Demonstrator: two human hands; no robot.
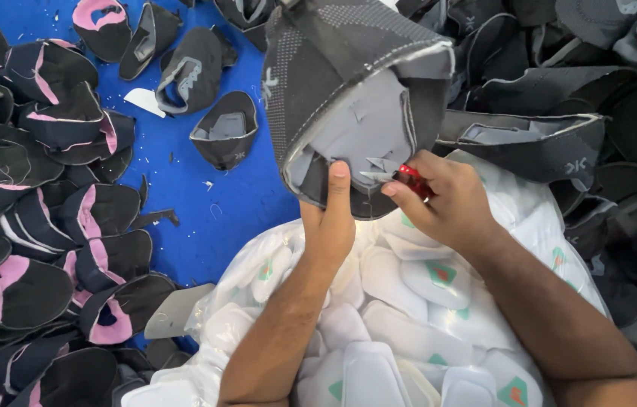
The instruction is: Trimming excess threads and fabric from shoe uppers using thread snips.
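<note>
Fingers [339, 177] of left hand [327, 226] clamped on the lower edge of a grey knit shoe upper [349, 83], thumb flat on the outside, the rest tucked behind and out of sight. Fingers of right hand [447, 207] curled tight round red-handled snips [413, 179], metal tips touching a loose pale flap of lining just inside the opening. Upper held up with its mouth towards the camera, above a clear bag of white insoles [409, 332] lying on the blue worktop [205, 196].

Judged as mid-trim: clearing stray tabs or thread ends from the lining. Next move calling for a steady left-hand hold, blade tips kept to the flap alone and clear of the knit and the stitched seam, and care for the left thumb, just beside the cutting line.

Hard to make out:
- how far the blades stand apart, being small and glinting
- whether thread or fabric lies between them
- the far inside of the upper, lost in shadow

Hidden or cut off:
- most of the snips' handle, buried in the right palm
- both forearms, cut off at the lower edge
- black-and-pink uppers [47, 226] heaped at left and dark uppers [597, 188] at right, both running out of view, with their full extent unknown
</note>
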